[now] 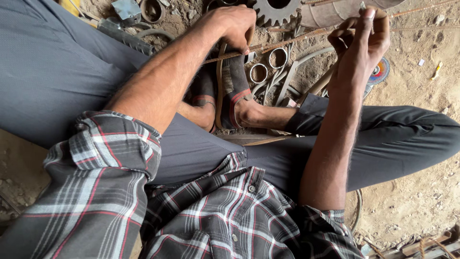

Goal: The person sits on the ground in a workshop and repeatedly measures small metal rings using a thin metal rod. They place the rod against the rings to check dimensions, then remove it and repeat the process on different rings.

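I sit on a dirt floor with my legs in dark trousers and my feet in sandals (235,91). My left hand (233,25) is closed around a thin rusty metal rod (306,36) that runs rightward across the ground above my feet. My right hand (362,36) is raised at the upper right, its fingers pinched on a small pale piece (362,5) close to the same rod. My plaid shirt fills the bottom of the view.
A large toothed gear (276,10) lies at the top centre. Two metal rings (268,64), bent metal strips, a round disc (379,72) and scrap pieces lie on the dirt around my feet. More rusty bars sit at the bottom right (421,247).
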